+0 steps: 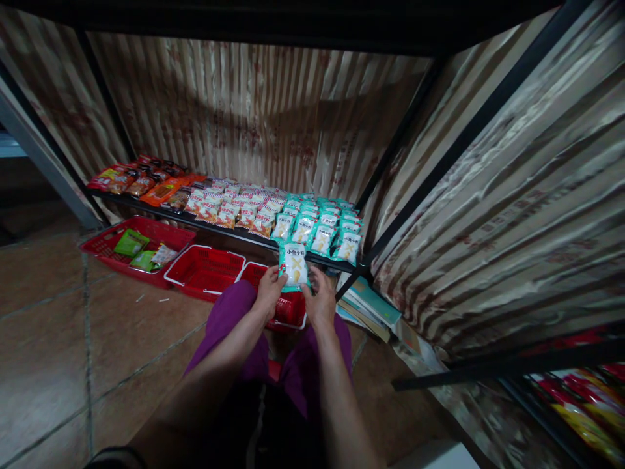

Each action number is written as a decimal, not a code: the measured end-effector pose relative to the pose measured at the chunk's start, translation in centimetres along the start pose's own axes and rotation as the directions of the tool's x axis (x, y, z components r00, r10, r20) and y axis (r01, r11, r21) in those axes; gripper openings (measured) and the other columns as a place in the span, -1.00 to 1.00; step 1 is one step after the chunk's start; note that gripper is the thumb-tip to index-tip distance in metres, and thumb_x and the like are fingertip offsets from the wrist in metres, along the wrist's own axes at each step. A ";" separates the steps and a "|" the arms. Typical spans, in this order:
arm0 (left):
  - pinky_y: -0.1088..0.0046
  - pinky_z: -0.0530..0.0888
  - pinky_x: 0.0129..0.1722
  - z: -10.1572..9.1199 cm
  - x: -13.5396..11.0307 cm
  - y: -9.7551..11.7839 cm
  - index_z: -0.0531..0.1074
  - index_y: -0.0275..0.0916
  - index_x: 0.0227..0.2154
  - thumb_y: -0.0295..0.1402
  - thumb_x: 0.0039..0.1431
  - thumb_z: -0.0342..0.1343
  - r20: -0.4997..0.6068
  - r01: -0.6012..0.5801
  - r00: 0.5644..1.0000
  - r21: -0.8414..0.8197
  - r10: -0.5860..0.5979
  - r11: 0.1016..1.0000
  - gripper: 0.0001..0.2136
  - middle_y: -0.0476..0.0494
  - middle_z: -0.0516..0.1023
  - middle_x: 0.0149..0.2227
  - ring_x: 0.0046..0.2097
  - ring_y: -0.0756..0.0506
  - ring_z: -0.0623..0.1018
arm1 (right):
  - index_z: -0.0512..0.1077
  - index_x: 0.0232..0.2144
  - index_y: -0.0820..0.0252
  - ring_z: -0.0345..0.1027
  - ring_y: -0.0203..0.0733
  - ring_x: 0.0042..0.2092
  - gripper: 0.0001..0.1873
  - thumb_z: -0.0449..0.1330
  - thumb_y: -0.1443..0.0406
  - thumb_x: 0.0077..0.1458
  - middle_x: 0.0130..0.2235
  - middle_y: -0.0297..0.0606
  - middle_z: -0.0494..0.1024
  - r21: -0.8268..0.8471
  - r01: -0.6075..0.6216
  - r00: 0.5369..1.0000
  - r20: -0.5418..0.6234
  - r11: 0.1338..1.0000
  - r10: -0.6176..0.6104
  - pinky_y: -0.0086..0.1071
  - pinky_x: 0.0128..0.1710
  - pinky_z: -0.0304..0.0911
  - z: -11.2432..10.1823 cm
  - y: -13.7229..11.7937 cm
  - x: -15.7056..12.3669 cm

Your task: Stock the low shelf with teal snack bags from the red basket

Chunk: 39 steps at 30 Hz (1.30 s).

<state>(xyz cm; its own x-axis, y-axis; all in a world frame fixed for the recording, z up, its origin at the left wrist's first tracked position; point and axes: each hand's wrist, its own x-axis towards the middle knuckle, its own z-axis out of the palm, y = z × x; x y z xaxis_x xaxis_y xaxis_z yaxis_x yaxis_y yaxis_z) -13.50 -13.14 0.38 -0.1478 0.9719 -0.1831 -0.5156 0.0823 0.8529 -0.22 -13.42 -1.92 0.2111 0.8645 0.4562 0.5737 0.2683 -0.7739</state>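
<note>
Between my two hands is a teal and white snack bag (295,264), its printed front facing up. My left hand (271,288) grips its lower left edge, and my right hand (318,294) has hold of the lower right edge. The bag is held just in front of the low shelf, above a red basket (299,314). Matching teal snack bags (324,239) stand in rows at the shelf's right end, close beyond my hands. To their left are rows of white and red snack bags (229,212).
Orange and red snack packs (163,189) fill the shelf's left end. On the floor are an open red basket (208,270) and another red basket (105,244) with green packets inside. Folders and papers (368,306) lie beside the dark shelf post (405,228). A striped curtain (244,111) hangs behind.
</note>
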 end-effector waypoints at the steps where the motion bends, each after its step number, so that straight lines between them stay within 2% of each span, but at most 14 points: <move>1: 0.45 0.46 -0.21 0.0 0.0 0.0 0.41 -0.29 -0.25 -0.46 -0.10 0.25 0.001 -0.005 1.000 0.005 0.005 1.000 -0.71 -0.16 0.59 -0.27 -0.25 -0.05 0.57 | 0.39 0.02 0.05 0.27 -0.07 0.04 -0.52 0.14 0.27 -0.01 0.04 -0.16 0.42 -0.044 0.036 0.999 -0.002 0.998 -0.036 -0.14 0.02 0.23 0.0 -0.2 0.0; 4: 0.45 0.46 -0.19 0.2 -0.1 0.1 0.39 -0.29 -0.23 -0.50 -0.09 0.22 0.018 -0.028 0.999 0.014 0.028 1.000 -0.71 -0.18 0.59 -0.24 -0.21 -0.07 0.57 | 0.39 0.02 0.08 0.24 -0.05 0.06 -0.53 0.10 0.31 0.01 0.05 -0.14 0.41 -0.133 0.093 0.996 0.001 0.987 -0.094 -0.12 0.05 0.20 0.1 -0.6 -0.1; 9: 0.45 0.45 -0.15 0.4 -0.1 -0.1 0.39 -0.28 -0.22 -0.53 -0.09 0.19 0.020 -0.090 0.996 0.074 0.089 0.993 -0.70 -0.19 0.57 -0.18 -0.14 -0.09 0.55 | 0.37 0.05 0.10 0.31 -0.06 0.00 -0.49 0.08 0.34 -0.01 0.03 -0.11 0.43 -0.112 0.046 0.998 0.043 0.993 -0.042 -0.15 0.04 0.21 0.3 -0.9 -0.3; 12: 0.44 0.44 -0.14 0.4 -0.2 -0.4 0.40 -0.26 -0.20 -0.53 -0.07 0.17 0.027 -0.165 0.986 0.156 0.163 0.974 -0.70 -0.19 0.55 -0.17 -0.14 -0.09 0.53 | 0.38 0.04 0.13 0.34 -0.08 -0.02 -0.52 0.07 0.28 0.03 0.01 -0.13 0.45 0.020 -0.024 0.998 0.066 1.000 0.023 -0.16 0.07 0.18 0.3 -1.0 -0.4; 14: 0.42 0.43 -0.13 0.3 -0.4 -0.5 0.41 -0.24 -0.16 -0.48 -0.03 0.16 0.060 -0.222 0.975 0.230 0.214 0.947 -0.70 -0.19 0.54 -0.16 -0.15 -0.10 0.52 | 0.38 0.05 0.10 0.34 -0.11 0.01 -0.53 0.07 0.19 0.07 0.03 -0.18 0.47 0.153 -0.117 0.991 0.088 0.981 0.104 -0.19 0.10 0.15 0.3 -0.9 -0.4; 18: 0.36 0.39 -0.05 0.3 -1.3 -0.3 0.45 -0.19 -0.13 -0.37 0.11 0.08 0.146 -0.321 0.947 0.422 0.286 0.848 -0.75 -0.16 0.53 -0.13 -0.09 -0.12 0.49 | 0.39 0.03 0.00 0.30 -0.13 0.08 -0.49 0.14 0.03 0.02 0.04 -0.31 0.48 0.392 -0.289 0.957 0.134 0.873 0.256 -0.23 0.09 0.17 0.5 -0.9 -0.4; 22: 0.33 0.33 0.08 0.8 -2.4 0.3 0.48 -0.19 -0.14 -0.32 0.22 -0.07 0.242 -0.425 0.905 0.561 0.351 0.710 -0.74 -0.15 0.50 -0.05 0.01 -0.11 0.45 | 0.44 -0.05 0.05 0.35 -0.12 0.01 -0.48 0.19 -0.02 -0.04 -0.04 -0.31 0.53 0.491 -0.339 0.941 0.170 0.802 0.294 -0.25 0.02 0.23 0.7 -0.7 -0.5; 25: 0.36 0.33 0.08 1.0 -2.8 0.5 0.47 -0.18 -0.13 -0.30 0.26 -0.12 0.310 -0.473 0.881 0.585 0.358 0.658 -0.71 -0.13 0.50 -0.05 0.02 -0.09 0.46 | 0.47 -0.12 0.08 0.40 -0.13 -0.06 -0.51 0.26 0.00 -0.10 -0.14 -0.32 0.58 0.542 -0.351 0.935 0.160 0.764 0.316 -0.29 -0.03 0.26 0.7 -0.4 -0.5; 29: 0.36 0.39 -0.01 0.7 -2.3 0.2 0.45 -0.19 -0.10 -0.30 0.23 -0.08 0.261 -0.439 0.898 0.573 0.354 0.692 -0.72 -0.15 0.52 -0.08 -0.05 -0.10 0.49 | 0.48 -0.16 0.07 0.45 -0.16 -0.18 -0.52 0.31 0.04 -0.17 -0.24 -0.35 0.61 0.644 -0.433 0.884 0.165 0.631 0.438 -0.32 -0.14 0.33 0.6 -0.6 -0.3; 33: 0.36 0.37 -0.02 0.1 -0.7 0.0 0.48 -0.20 -0.18 -0.33 0.16 0.00 0.114 -0.362 0.923 0.576 0.367 0.733 -0.77 -0.15 0.54 -0.13 -0.09 -0.10 0.50 | 0.49 -0.21 0.10 0.48 -0.15 -0.25 -0.53 0.35 0.06 -0.21 -0.26 -0.32 0.62 0.749 -0.511 0.826 0.294 0.421 0.481 -0.32 -0.23 0.38 -0.1 -1.6 -0.3; 36: 0.39 0.39 -0.07 -0.3 0.5 0.2 0.49 -0.24 -0.22 -0.29 0.11 0.06 0.041 -0.243 0.967 0.463 0.252 0.853 -0.78 -0.14 0.56 -0.20 -0.16 -0.09 0.51 | 0.50 -0.23 0.13 0.49 -0.14 -0.26 -0.55 0.37 0.08 -0.22 -0.27 -0.30 0.62 0.764 -0.559 0.800 0.395 0.323 0.451 -0.30 -0.27 0.41 -0.6 -2.1 -0.4; 39: 0.42 0.41 -0.16 -0.3 0.9 0.7 0.49 -0.28 -0.24 -0.19 0.05 0.13 0.086 -0.123 0.991 0.277 0.103 0.953 -0.71 -0.15 0.57 -0.23 -0.20 -0.08 0.51 | 0.51 -0.28 0.15 0.50 -0.11 -0.26 -0.58 0.38 0.09 -0.22 -0.31 -0.29 0.63 0.742 -0.605 0.776 0.467 0.290 0.424 -0.28 -0.27 0.42 -0.8 -2.3 -0.6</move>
<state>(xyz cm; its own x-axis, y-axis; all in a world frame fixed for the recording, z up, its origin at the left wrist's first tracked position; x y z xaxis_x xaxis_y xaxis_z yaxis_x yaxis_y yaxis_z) -14.28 -12.29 0.65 -0.1269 0.9906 -0.0513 -0.2395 0.0196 0.9707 -1.02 -14.96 -0.06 0.0377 0.9831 -0.1792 -0.5479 -0.1296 -0.8265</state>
